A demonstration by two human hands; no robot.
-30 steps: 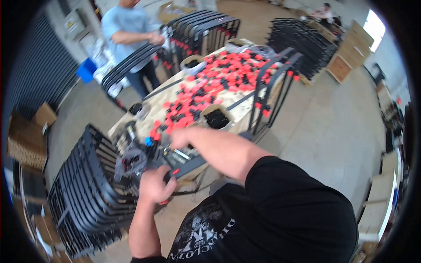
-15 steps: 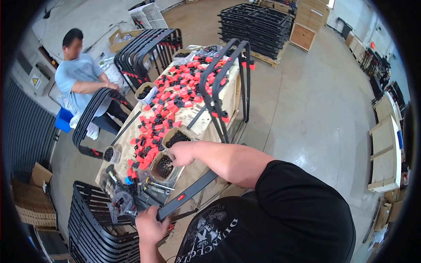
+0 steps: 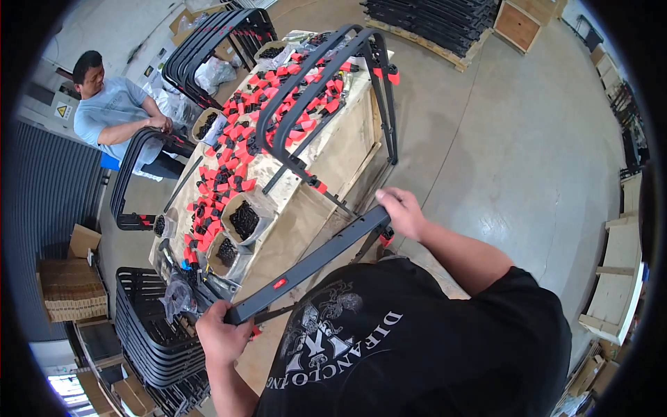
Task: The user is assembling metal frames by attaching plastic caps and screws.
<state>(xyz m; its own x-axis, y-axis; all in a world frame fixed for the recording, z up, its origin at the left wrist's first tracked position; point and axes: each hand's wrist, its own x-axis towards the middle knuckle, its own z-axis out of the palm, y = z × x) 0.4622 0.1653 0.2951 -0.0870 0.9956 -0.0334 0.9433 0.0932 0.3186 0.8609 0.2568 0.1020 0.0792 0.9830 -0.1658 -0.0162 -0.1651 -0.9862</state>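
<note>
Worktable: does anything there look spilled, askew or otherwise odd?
The red and black parts lie loose in a jumbled sprawl across the worktable, as if spilled, whereas small black pieces sit in tubs. That may be deliberate. The held dark bar shows no obvious damage.

The right fingers [image 3: 390,201] have left the tub [image 3: 240,263] and grip the bar [image 3: 316,261]

stacked black metal frames [image 3: 427,24] rest on a pale wooden pallet [image 3: 415,45] near a brown wooden crate [image 3: 517,26]; brown cardboard sheets [image 3: 73,306] lie near a grey ribbed shutter [image 3: 48,198]; a person in a light blue t-shirt [image 3: 114,115] stands near a yellow triangular warning sign [image 3: 62,110]
</note>
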